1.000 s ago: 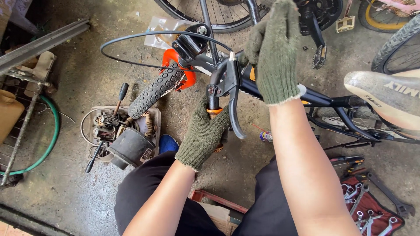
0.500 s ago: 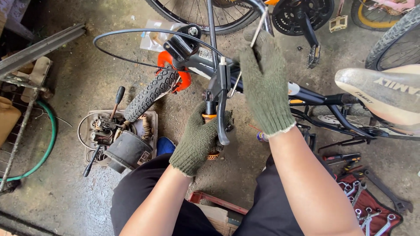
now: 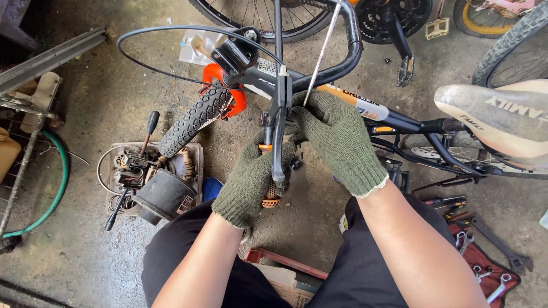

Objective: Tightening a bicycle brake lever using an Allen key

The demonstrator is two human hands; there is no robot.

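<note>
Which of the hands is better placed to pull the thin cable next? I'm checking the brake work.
Probably the right hand: its fingertips sit at the foot of the thin cable, beside the brake lever. The left hand is wrapped round the handlebar grip below, steadying it.

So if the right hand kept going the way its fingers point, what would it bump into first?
The right hand points left, at the brake lever it already touches. Past that, probably the front tyre, though depth is hard to judge.
</note>
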